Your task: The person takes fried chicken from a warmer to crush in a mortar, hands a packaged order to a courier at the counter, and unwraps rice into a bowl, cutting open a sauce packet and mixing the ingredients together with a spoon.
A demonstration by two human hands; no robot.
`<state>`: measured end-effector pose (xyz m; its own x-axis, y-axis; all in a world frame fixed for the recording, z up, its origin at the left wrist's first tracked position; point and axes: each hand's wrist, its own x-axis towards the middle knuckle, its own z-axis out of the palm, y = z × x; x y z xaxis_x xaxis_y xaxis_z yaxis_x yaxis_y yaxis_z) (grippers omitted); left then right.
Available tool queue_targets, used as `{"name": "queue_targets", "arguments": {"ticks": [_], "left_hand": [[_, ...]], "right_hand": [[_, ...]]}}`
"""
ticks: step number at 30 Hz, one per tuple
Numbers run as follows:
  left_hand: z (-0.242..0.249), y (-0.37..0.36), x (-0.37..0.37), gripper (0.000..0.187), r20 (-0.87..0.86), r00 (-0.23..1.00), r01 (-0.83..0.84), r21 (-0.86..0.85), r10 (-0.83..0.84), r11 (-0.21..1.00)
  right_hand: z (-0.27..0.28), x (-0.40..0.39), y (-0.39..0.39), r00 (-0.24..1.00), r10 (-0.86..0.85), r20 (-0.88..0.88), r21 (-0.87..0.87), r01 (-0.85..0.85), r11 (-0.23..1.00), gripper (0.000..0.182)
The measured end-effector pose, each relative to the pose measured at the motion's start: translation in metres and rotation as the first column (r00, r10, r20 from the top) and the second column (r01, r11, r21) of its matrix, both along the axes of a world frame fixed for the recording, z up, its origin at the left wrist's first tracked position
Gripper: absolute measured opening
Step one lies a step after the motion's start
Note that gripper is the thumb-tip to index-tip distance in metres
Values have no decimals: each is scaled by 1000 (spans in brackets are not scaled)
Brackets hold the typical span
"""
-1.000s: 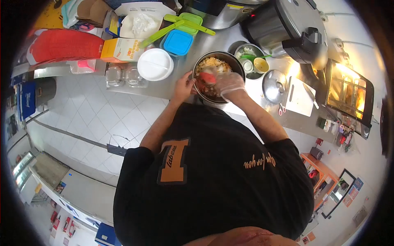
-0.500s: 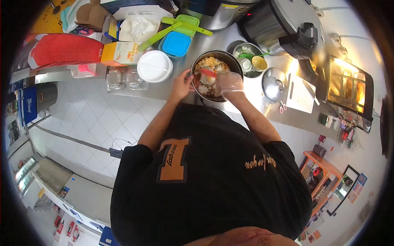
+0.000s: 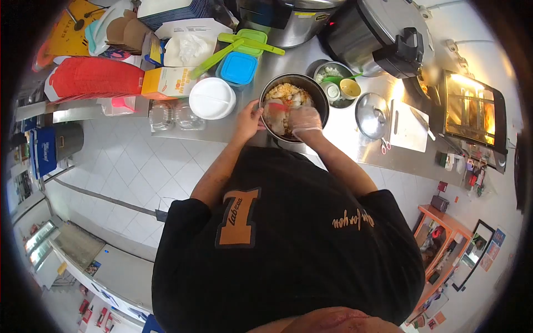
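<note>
A deep round metal pot (image 3: 322, 110) holds rice or similar food (image 3: 288, 93) with dark and orange patches. My left hand (image 3: 249, 120) is bare and grips the pot's left rim. My right hand (image 3: 305, 121), in a clear plastic glove, is inside the pot on its right side, closed round a red utensil (image 3: 279, 107) whose head lies blurred in the food. Right of the pot, a metal bowl (image 3: 351, 72) holds chopped white pieces, a green spoon and small cups.
Left of the pot are a white round container (image 3: 212, 99), a blue-lidded box (image 3: 239, 68), green tongs (image 3: 252, 43) and red cartons (image 3: 100, 77). To the right are a lid (image 3: 372, 115), a white cutting board (image 3: 408, 126) with a knife, and scissors (image 3: 385, 145). Large cookers (image 3: 377, 33) stand behind.
My right hand has moved slightly left and down inside the pot, and the red utensil has shifted lower in the food. My left hand stays on the rim.
</note>
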<state>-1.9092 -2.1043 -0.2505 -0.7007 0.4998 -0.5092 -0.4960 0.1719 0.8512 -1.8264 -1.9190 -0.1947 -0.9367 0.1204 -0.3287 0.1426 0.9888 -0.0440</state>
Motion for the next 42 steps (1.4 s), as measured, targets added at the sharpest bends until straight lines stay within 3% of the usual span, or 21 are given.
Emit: {"name": "queue_targets", "arguments": {"ticks": [1,4,5,9,12,13,16,17,20,21,23,24,25,28,29,32,35,38,40,42], "left_hand": [[0,0,1,42,-12,1000,-11,-5,11,1000],[2,1,5,39,-36,998,-42,-14,41,999],[7,3,4,39,-37,998,-45,-8,45,999],[14,3,2,39,-29,999,-29,-8,29,1000],[12,4,2,39,-10,999,-42,-9,42,999],[8,7,-2,39,-20,999,-31,3,31,1000],[0,-3,6,40,-24,1000,0,-14,0,1000],[2,0,3,40,-38,999,-2,-21,1,1000],[6,4,2,41,-56,998,-18,-16,17,1000],[7,2,4,41,-58,998,-25,-15,24,1000],[6,2,4,41,-42,998,-38,-34,36,999],[4,5,4,41,-36,998,-45,-40,44,998],[1,6,3,43,-32,999,-37,-44,36,998],[-2,-3,11,46,-10,1000,-16,-73,16,997],[0,-1,11,47,-9,1000,-18,-68,17,998],[-3,4,0,47,-48,999,-8,-42,5,999],[-5,2,1,47,-59,998,2,-32,-3,999],[-2,3,5,44,-30,999,-35,5,35,999],[-1,4,5,43,-16,998,-58,8,59,998],[-5,3,5,43,-15,998,-67,-23,66,998]], "right_hand": [[-20,4,-2,998,60,-29,37,-59,998,22],[-9,-6,0,991,-89,104,-179,107,978,24],[-27,-6,19,992,25,121,-248,6,969,25],[17,-13,33,987,-156,48,-119,160,980,26],[-4,3,6,999,32,37,54,-34,998,24],[-37,4,2,998,-69,-8,0,69,998,22],[-22,1,22,999,-36,14,-192,39,981,21],[-29,-7,38,995,-89,45,-259,98,961,21],[-2,-14,60,990,-49,129,-263,82,961,22],[27,-15,49,949,-203,243,-248,263,932,22],[-51,-1,38,985,120,125,-40,-116,992,22],[-78,2,36,953,288,94,84,-296,951,21],[-65,-5,31,927,355,121,-66,-349,935,20],[-50,-11,26,884,432,179,-89,-422,902,14],[-51,-11,23,912,372,172,-40,-371,928,13],[-56,-18,31,998,-65,-6,-131,64,989,14],[-23,-36,58,954,264,141,-169,-240,956,16],[-14,-6,31,963,217,161,-121,-199,973,17],[-50,-2,15,981,112,160,-153,-87,984,18],[-40,-8,4,983,30,183,-122,-8,993,23]]}}
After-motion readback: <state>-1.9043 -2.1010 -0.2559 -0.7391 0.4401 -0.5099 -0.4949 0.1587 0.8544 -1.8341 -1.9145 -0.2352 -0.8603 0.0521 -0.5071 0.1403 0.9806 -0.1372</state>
